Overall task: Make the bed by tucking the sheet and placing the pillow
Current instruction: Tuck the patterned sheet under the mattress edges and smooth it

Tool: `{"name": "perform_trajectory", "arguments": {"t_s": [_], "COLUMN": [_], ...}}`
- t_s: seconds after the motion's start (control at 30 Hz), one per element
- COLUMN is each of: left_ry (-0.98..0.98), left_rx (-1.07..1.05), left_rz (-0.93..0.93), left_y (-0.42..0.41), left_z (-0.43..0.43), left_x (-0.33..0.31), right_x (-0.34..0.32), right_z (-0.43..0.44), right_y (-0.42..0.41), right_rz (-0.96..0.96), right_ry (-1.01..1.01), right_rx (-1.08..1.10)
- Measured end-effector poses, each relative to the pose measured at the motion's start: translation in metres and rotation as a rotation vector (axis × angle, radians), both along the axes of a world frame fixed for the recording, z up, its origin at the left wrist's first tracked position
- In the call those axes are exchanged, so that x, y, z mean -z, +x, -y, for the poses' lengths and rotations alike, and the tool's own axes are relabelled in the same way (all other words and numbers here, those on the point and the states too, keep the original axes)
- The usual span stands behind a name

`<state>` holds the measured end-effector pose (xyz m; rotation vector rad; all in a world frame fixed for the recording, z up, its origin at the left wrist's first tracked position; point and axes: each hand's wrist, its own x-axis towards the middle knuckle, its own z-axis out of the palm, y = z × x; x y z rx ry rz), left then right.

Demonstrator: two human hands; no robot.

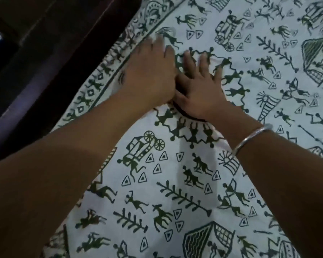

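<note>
Our left hand (149,71) and right hand (199,90) both flat on sheet (175,183): palms down, fingers straight and spread, gripping nothing. Hands side by side, right up against each other, just inside sheet's printed border (101,79), left one nearer border. Sheet spread out, white with dark green figures. Metal bangle (250,140) on right wrist, farther from border. Dark surface (35,53) beyond border, can't tell what.

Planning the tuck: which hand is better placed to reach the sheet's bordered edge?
Left, probably. The left hand lies flat on the sheet beside its border; the right hand rests further in.
</note>
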<state>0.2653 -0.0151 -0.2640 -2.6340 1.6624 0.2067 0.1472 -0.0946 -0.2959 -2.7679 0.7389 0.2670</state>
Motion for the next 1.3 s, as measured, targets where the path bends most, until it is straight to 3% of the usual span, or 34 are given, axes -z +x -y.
{"name": "perform_trajectory", "arguments": {"t_s": [0.1,0.2,0.3,0.4,0.47,0.57,0.83,0.93,1.0,1.1,1.17,1.23,1.3], "left_ry": [-0.020,0.109,0.044,0.027,0.089,0.063,0.098,0.053,0.058,0.060,0.053,0.015,-0.005], "left_rx": [0.213,0.233,0.228,0.508,0.583,0.740,0.415,0.519,0.593,0.358,0.241,0.309,0.456], "left_rz": [-0.069,-0.001,0.049,0.025,-0.052,-0.019,-0.014,0.037,0.050,0.019,0.030,0.050,0.052], "left_y": [-0.001,0.002,-0.001,-0.025,-0.041,-0.057,-0.027,-0.021,-0.019,0.002,0.019,0.028,0.032], "left_z": [0.023,0.043,0.066,0.084,0.095,0.111,0.144,0.150,0.152,0.164,0.171,0.176,0.181], "left_x": [0.004,0.018,0.018,0.020,0.019,0.019,0.035,0.035,0.039,0.040,0.038,0.037,0.038], "right_x": [-0.001,0.003,0.005,0.003,0.003,0.005,0.002,0.001,0.000,0.000,0.000,-0.002,-0.005], "right_z": [0.017,0.034,0.044,0.054,0.061,0.069,0.096,0.103,0.109,0.119,0.131,0.146,0.156], "right_y": [-0.024,-0.056,-0.068,-0.077,-0.089,-0.103,-0.143,-0.128,-0.109,-0.081,-0.069,-0.055,-0.036], "right_rz": [0.099,0.046,-0.022,0.001,-0.030,-0.073,-0.114,-0.164,-0.168,-0.127,-0.123,-0.122,-0.063], "right_ry": [-0.075,-0.103,-0.081,-0.042,-0.026,0.023,-0.023,-0.146,-0.180,-0.070,-0.041,-0.074,-0.097], "right_rx": [0.166,0.415,0.377,0.300,0.340,0.403,0.575,0.628,0.541,0.355,0.403,0.530,0.496]}}
